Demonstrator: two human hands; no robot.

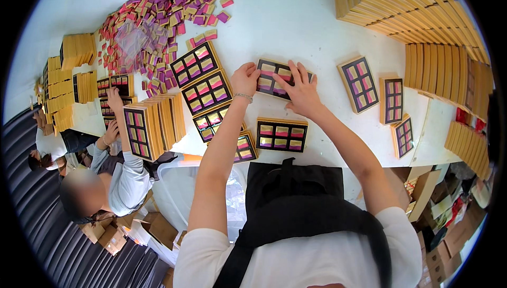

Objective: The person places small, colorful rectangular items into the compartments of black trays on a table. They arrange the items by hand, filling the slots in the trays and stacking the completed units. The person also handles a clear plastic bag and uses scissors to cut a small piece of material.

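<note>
A shallow black-and-gold box [270, 71] with pink, gold and purple pieces in its compartments lies flat on the white table in front of me. My left hand [245, 81] has its fingers curled against the box's left end. Across its right part, my right hand [302, 91] is spread, fingers stretched out and touching the top; it hides several compartments. Just nearer to me rests another filled box [281, 135]. Left of my forearm, a slanting row of filled boxes [206, 94] runs toward the table's front edge.
Loose pink and purple pieces [158, 18] form a heap at the far left, with clear plastic [132, 38] on it. Three boxes [358, 84] lie to the right. Tall box stacks [401, 2] stand far right. A co-worker [113, 182] handles boxes at left, beside an upright stack [153, 124].
</note>
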